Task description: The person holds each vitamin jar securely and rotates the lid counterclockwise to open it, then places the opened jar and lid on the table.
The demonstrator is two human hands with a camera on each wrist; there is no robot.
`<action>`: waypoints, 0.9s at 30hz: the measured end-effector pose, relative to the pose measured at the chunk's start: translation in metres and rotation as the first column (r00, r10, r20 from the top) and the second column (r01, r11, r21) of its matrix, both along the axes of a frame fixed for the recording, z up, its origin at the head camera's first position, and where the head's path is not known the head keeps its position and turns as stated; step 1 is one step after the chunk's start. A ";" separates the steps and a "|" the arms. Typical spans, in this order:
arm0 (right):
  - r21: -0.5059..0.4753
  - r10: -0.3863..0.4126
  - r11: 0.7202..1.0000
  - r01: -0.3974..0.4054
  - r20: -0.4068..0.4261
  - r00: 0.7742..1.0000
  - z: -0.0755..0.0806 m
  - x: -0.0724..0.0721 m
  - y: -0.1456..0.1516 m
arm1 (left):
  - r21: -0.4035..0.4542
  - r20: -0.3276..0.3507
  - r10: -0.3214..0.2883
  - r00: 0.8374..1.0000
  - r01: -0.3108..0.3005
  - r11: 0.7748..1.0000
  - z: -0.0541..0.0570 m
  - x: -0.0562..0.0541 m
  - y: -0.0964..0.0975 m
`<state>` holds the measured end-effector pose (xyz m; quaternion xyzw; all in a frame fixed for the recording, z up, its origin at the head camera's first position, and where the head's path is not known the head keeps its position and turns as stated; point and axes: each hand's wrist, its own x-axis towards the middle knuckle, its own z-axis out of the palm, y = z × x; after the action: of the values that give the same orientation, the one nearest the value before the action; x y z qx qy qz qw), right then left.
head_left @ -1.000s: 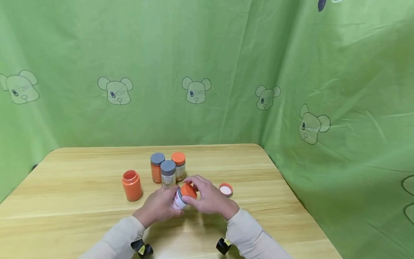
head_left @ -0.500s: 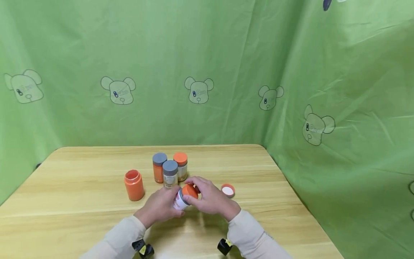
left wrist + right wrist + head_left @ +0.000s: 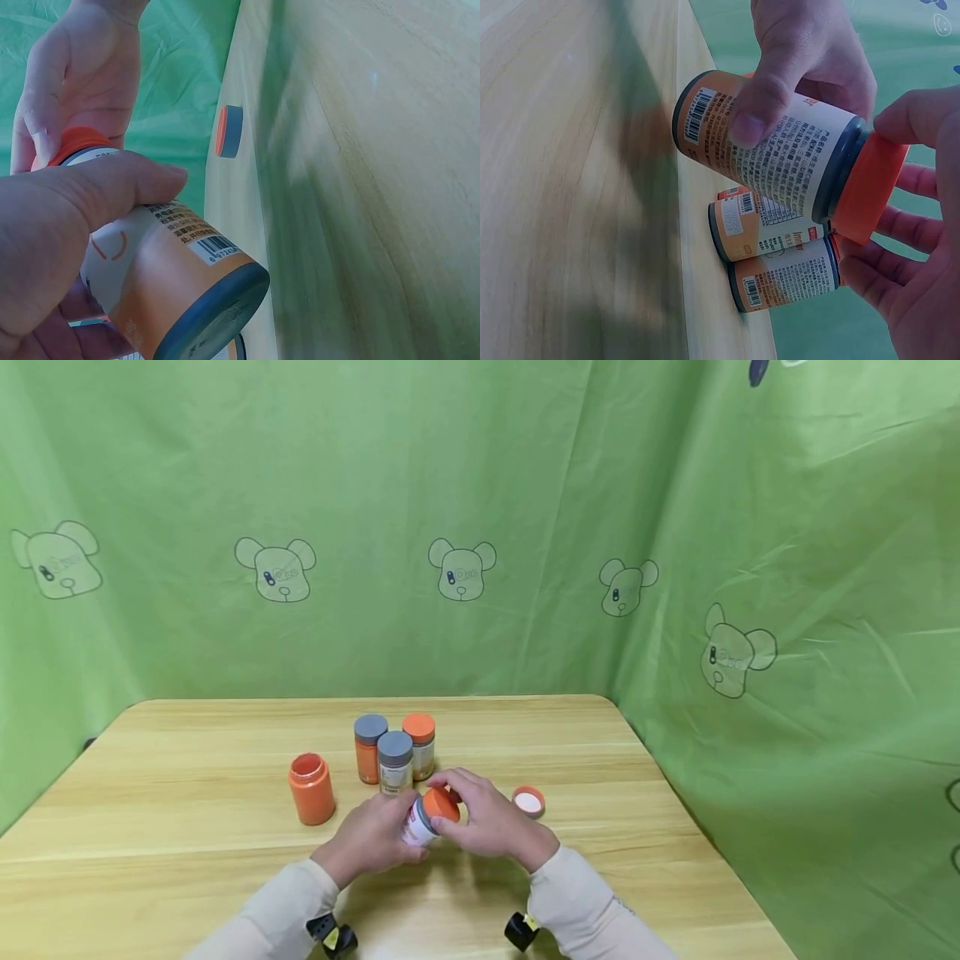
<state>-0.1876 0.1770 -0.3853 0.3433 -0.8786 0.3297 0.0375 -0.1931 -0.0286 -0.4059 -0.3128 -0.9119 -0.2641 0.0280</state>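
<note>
- The left hand (image 3: 375, 833) grips the body of a white-and-orange jar (image 3: 417, 828), thumb across its side; the right hand (image 3: 487, 822) pinches its orange lid (image 3: 442, 804) between thumb and fingers.
- In the head view, that jar tilts, lid toward 1 o'clock.
- From it, at 11 o'clock, a grey-lidded clear jar (image 3: 395, 758) stands just beside the left hand, which covers its foot.
- Behind this stand a grey-lidded orange jar (image 3: 367, 758) and an orange-lidded jar (image 3: 421, 750).
- At 10 o'clock, an uncapped orange jar (image 3: 312, 793) stands upright.
- Near 2 o'clock, a loose lid (image 3: 528, 802) lies white inside up; the left wrist view adds its grey side.
- The wrist views alone show the held jar's barcode and dark base.
- Its fine print is hard to read; some left fingers are hidden behind it.
- Both sleeves are cut off at 6 o'clock.
</note>
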 end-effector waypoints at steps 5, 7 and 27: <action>0.005 -0.001 1.000 0.001 -0.008 1.000 0.000 0.001 0.000 | 0.002 -0.021 -0.002 1.000 0.002 1.000 0.000 0.001 0.000; 0.015 -0.020 1.000 0.020 -0.015 1.000 0.000 0.001 0.000 | 0.001 -0.020 -0.002 1.000 0.002 1.000 0.000 0.001 0.000; -0.020 -0.014 1.000 0.013 -0.026 1.000 -0.002 0.000 -0.002 | -0.005 0.015 0.010 1.000 -0.010 1.000 0.001 0.001 0.000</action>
<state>-0.1872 0.1750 -0.3874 0.3413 -0.8770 0.3338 0.0546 -0.1925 -0.0283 -0.4053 -0.3064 -0.9143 -0.2640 0.0216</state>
